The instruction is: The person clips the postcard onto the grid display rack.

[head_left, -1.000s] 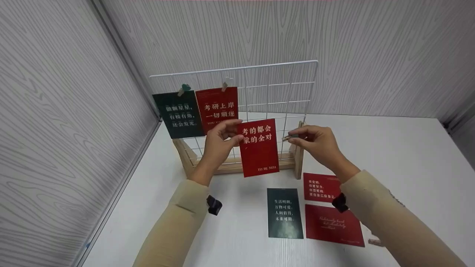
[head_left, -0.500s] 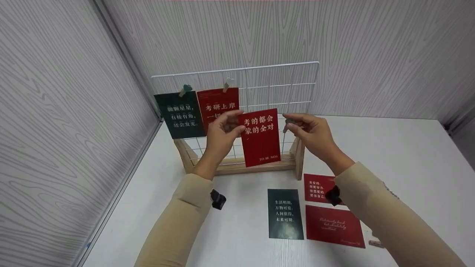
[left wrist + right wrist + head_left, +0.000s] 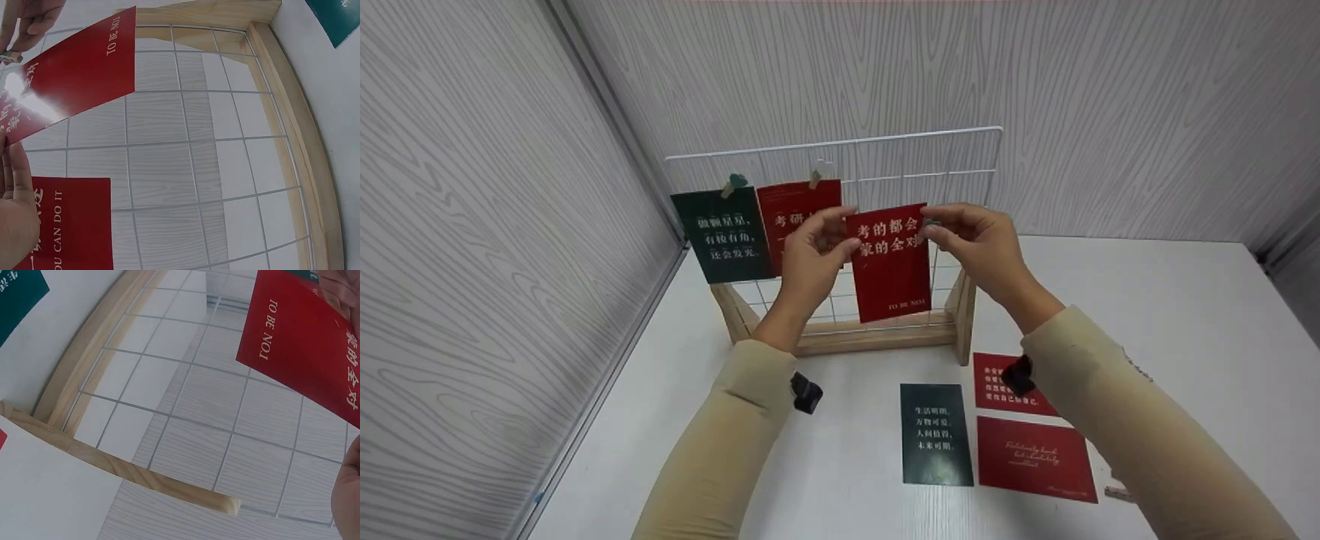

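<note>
At front of rack (image 3: 877, 343), red card (image 3: 894, 274) held up, left edge pinched by half-curled left hand (image 3: 810, 251). At its upper right corner, small clip (image 3: 932, 223) pinched in right hand (image 3: 979, 240); contact with card cannot be told. Two more cards fastened to rack: hung green card (image 3: 724, 236) by green clip (image 3: 733, 184); hung red card (image 3: 791, 199), partly covered by left hand, by pale clip (image 3: 816, 178). On table (image 3: 1147, 315), three cards laid: flat green card (image 3: 936, 435), two flat red cards (image 3: 1035, 459).

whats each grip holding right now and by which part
The left grip pinches the red TO BE NO.1 card by its upper left edge. The right grip pinches a small clip; by which end cannot be told.
</note>
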{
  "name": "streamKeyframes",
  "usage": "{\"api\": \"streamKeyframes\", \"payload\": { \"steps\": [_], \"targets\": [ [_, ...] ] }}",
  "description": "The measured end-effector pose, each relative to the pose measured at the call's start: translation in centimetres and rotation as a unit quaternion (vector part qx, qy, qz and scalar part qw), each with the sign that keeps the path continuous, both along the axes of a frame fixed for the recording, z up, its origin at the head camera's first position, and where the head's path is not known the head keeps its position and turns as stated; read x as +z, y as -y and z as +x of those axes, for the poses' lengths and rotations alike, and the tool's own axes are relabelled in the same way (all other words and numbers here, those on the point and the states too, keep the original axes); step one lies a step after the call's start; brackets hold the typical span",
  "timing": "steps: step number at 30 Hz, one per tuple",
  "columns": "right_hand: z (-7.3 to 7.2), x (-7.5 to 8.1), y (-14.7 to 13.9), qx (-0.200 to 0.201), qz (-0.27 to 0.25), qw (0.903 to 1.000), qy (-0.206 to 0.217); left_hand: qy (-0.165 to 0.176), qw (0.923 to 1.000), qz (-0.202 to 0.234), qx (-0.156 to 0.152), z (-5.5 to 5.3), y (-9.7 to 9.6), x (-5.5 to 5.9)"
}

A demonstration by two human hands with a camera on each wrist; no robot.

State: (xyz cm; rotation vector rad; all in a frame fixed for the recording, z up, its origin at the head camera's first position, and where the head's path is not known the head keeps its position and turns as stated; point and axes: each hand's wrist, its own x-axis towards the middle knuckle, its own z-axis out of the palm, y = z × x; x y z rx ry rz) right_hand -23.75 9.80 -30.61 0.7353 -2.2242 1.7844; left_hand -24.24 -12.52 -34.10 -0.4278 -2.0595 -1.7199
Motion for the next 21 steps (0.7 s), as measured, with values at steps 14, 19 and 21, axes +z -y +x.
{"api": "streamKeyframes", "payload": {
  "steps": [14, 19, 21],
  "targets": [
    [-2.4, 1.0, 0.8, -0.042, -0.056, 0.9958, -0.058, -0.022, 0.9997, -0.001, 0.010, -0.4, -0.6, 1.8],
    [-3.4, 1.2, 0.9, -0.056, -0.066, 0.9926, -0.085, -0.025, 0.9995, 0.000, 0.021, -0.6, -0.7, 2.0],
    [-3.6, 1.4, 1.0, -0.067, -0.068, 0.9910, -0.094, -0.029, 0.9992, 0.001, 0.027, -0.6, -0.8, 2.2]
  ]
}}
